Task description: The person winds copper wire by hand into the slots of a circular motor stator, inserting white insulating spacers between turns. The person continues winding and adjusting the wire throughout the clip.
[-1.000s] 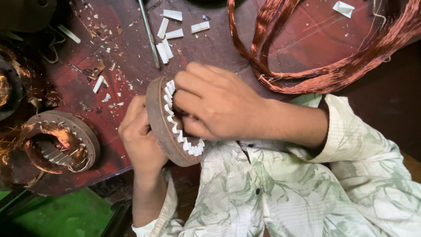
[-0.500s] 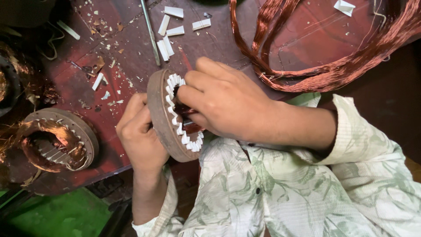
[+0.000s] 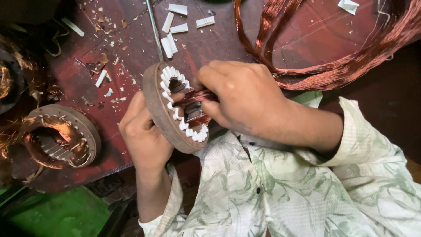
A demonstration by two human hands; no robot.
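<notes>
A round rusty-brown motor stator [image 3: 163, 115] with white paper liners in its slots stands on edge in front of my chest. My left hand [image 3: 142, 131] grips its outer rim from behind. My right hand [image 3: 239, 94] is closed on a bundle of copper wire [image 3: 198, 96] and presses it into the stator's bore. The fingertips of that hand are hidden inside the ring. The wire runs up to long copper loops [image 3: 333, 70] lying across the dark red table [image 3: 127, 52].
A second stator [image 3: 59, 136] wound with copper sits at the table's left edge. White paper strips [image 3: 173, 28] and a thin metal rod [image 3: 154, 30] lie at the top centre, with paper scraps scattered about. More copper-wound parts [image 3: 11, 79] are at far left. Green floor [image 3: 57, 215] shows below.
My right hand has drawn back to the right, uncovering more of the stator's white-lined bore, with a copper bundle now seen in its grip. The left hand holds the ring as before.
</notes>
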